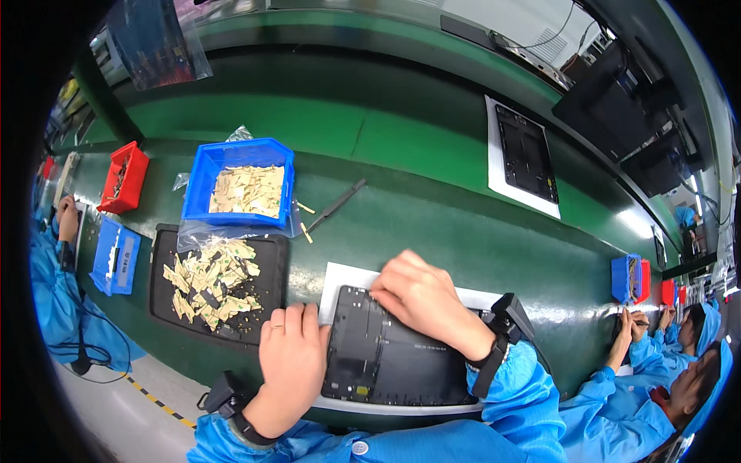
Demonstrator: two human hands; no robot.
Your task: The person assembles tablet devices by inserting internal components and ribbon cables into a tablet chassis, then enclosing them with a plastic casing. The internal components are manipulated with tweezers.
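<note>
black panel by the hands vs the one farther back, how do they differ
The right hand partly covers the near panel; the far panel lies uncovered. The near panel looks larger in view; the far panel, farther off, looks smaller. Both are dark and lie on white sheets.

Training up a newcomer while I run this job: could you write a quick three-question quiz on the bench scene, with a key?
1. True or false: the black panel lies on a white sheet.
2. Which hand lies over the panel's far edge? A) left; B) right; C) neither.
3. Fill in: the bin just beyond the black tray, holding tan pieces, is coloured ____.

Key:
1. True; the sheet shows around the panel.
2. B; the right hand covers part of that edge.
3. Blue; that is the blue bin.
</note>
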